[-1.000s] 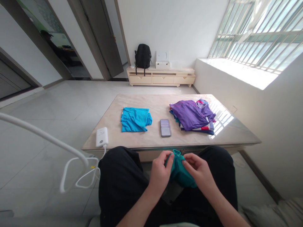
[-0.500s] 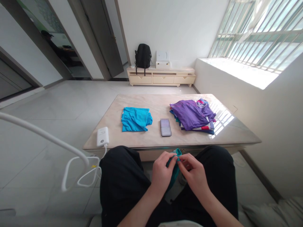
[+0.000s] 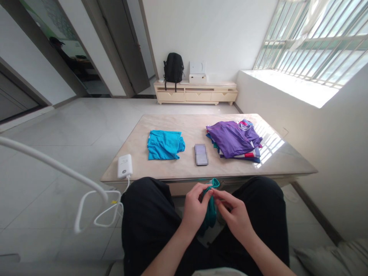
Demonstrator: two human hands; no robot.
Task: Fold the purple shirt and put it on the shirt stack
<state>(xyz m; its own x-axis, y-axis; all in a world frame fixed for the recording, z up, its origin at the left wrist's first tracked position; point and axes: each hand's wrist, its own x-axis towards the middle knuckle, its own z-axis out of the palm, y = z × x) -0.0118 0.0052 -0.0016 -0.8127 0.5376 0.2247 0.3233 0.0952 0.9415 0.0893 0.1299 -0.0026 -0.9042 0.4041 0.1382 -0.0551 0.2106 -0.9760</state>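
Between my knees, just in front of the table's near edge, a teal cloth (image 3: 211,214) hangs from my hands. My left hand (image 3: 197,203) pinches its upper part between thumb and fingers. Close beside it, my right hand (image 3: 233,210) is closed with its fingertips at the cloth's edge, near my left thumb. A small loop of the cloth stands up above the fingertips. On the table (image 3: 161,172) lie a folded bright blue garment (image 3: 164,145) at the left and a pile of clothes with a purple garment (image 3: 230,138) on top at the right.
A phone (image 3: 201,155) lies between the garments. At the table's left corner is a white power bank (image 3: 124,166) with a cable. A low cabinet (image 3: 198,96) bears a black backpack (image 3: 173,68) and a white box (image 3: 197,79). A person (image 3: 64,53) is beyond the left doorway.
The teal cloth has shifted slightly left and more of its hanging part shows between my hands. My right fingertips have moved a little to the left. The things on the table have not moved.
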